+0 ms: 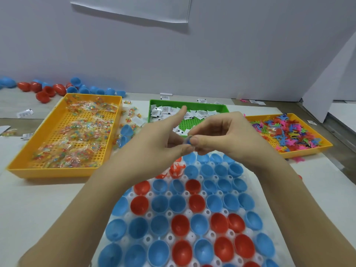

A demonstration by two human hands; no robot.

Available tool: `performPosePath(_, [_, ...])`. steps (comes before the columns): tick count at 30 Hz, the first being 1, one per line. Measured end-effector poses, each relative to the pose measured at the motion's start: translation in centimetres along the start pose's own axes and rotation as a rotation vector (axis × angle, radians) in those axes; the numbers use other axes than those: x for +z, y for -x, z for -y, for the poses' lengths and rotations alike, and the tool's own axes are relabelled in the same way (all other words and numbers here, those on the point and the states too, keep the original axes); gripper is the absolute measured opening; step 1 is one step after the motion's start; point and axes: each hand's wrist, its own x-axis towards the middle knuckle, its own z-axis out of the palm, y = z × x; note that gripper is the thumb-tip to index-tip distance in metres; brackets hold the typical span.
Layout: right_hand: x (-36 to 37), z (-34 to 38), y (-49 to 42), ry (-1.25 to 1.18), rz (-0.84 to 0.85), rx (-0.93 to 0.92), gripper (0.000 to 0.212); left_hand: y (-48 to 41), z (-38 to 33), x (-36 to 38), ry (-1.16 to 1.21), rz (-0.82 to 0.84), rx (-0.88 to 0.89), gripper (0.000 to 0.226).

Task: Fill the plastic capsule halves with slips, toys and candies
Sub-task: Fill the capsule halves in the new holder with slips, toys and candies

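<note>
Fingertips (194, 140) of both hands meet over the middle of the table and are closed on a small piece (189, 139), bluish and partly clear, too blurred to say what it is. The right hand (227, 135) pinches it between thumb and first finger. The left hand (159, 139) holds it from the other side with curled fingers, while one finger of this hand stands straight up.

Under the hands, the capsule halves (198, 224), blue and red, sit open side up in rows in a white holder (149, 215). One half in the far rows has an orange toy (176, 168) in it.

Behind the holder are three trays. The yellow tray (48, 173) on the left holds candies (77, 132) in clear wrappers, the green tray (221, 107) holds white slips (165, 110), and the orange tray (308, 152) on the right holds many-coloured toys (289, 132). More loose halves (48, 89) lie at the back left, near the wall.
</note>
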Motion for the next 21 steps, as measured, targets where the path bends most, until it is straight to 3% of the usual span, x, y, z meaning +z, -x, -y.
performPosePath(4, [-0.8, -0.8, -0.4, -0.008, -0.002, 0.091, 0.006, -0.1, 0.8, -1.2, -0.014, -0.067, -0.038, 0.073])
performPosePath(8, [-1.2, -1.9, -0.5, 0.123, 0.130, 0.258, 0.005, -0.1, 3.1, -4.7, -0.112, -0.293, -0.094, 0.050])
performPosePath(13, [-0.2, -2.6, -1.0, 0.202, 0.166, 0.328, 0.004, 0.6, 8.8, -8.3, -0.330, -0.527, -0.307, 0.044])
performPosePath(18, [0.2, -3.1, -1.2, 0.275, 0.165, 0.328, 0.003, 1.3, 13.3, -9.0, -0.464, -0.481, -0.636, 0.051])
performPosePath(21, [0.3, -3.2, -1.2, 0.328, 0.194, 0.318, 0.003, 1.2, 14.1, -8.5, -0.480, -0.410, -0.708, 0.054])
